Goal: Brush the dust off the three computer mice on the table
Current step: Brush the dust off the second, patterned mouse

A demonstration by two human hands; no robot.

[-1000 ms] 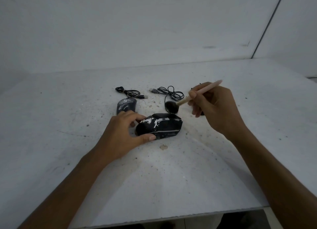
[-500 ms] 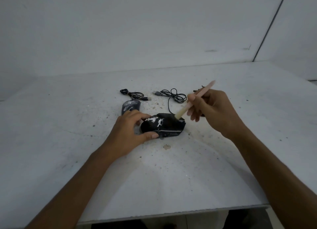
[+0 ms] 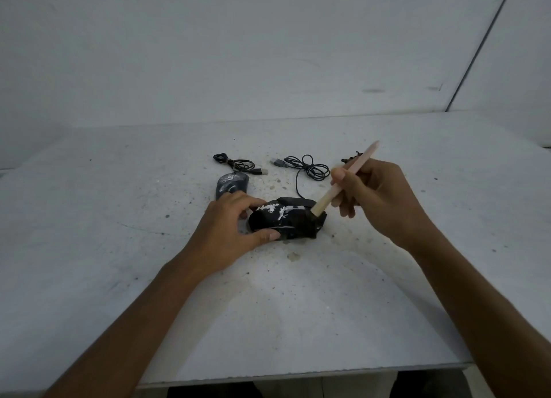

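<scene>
Counting what's on the dusty white tabletop [image 3: 89, 248]: two mice I can see clearly, plus maybe a third hiding behind the right hand [image 3: 375, 200], where only a dark scrap [image 3: 348, 159] pokes out past the knuckles, so can't really say. One brush, two loose cable bundles.

The main one is the black computer mouse with white splatter markings [image 3: 286, 221], sitting right between both hands. The left hand [image 3: 229, 230] is clamped on its near-left end, thumb along the front edge and fingers curled over the far side, so it's pinned to the table. The right hand is closed around a pale wooden brush handle [image 3: 346, 178], held like a pen, tilted with the top end pointing up and away. The brush's lower end touches the right-hand end of that mouse; the bristles are dark against the dark shell, so hard to make out.

The second dark grey mouse with pale streaks [image 3: 231, 184] lies just beyond the left hand's fingers, partly covered by them. Its black cable coil with USB plug [image 3: 238, 165] sits further out. Another black cable tangle with a plug [image 3: 307, 166] lies beyond the gap between the hands, one strand running down toward the splattered mouse.
</scene>
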